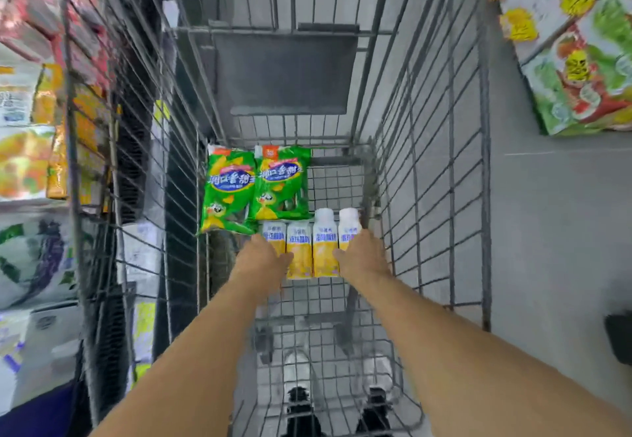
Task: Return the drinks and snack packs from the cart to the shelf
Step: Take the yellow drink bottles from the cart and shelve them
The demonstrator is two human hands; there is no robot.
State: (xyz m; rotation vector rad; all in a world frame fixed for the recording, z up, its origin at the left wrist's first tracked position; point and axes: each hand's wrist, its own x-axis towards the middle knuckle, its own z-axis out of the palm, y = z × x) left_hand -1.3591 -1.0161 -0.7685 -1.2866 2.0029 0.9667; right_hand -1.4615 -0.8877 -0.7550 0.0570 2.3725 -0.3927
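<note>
Both arms reach into the wire cart [431, 176]; left hand [263, 258] and right hand [362, 255] touch the outer two of four yellow drink bottles [309, 248]; two green snack packs [256, 186] lie just beyond.

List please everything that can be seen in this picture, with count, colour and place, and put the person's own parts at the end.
Grey wire shopping cart: one, grey, fills the middle of the view.
Green plastic snack packs: two, green with yellow, side by side at the far left of the cart floor.
Yellow-and-white drink bottles: four, yellow with white tops, in a row just nearer than the packs.
Shelf goods: blurred, mixed colours, count unclear, along the left.
Printed cartons: green, red and yellow, count unclear, upper right on the floor.
Shoes: two, black and white, seen under the cart.
Left hand: one, on the leftmost bottle.
Right hand: one, on the rightmost bottle.
</note>
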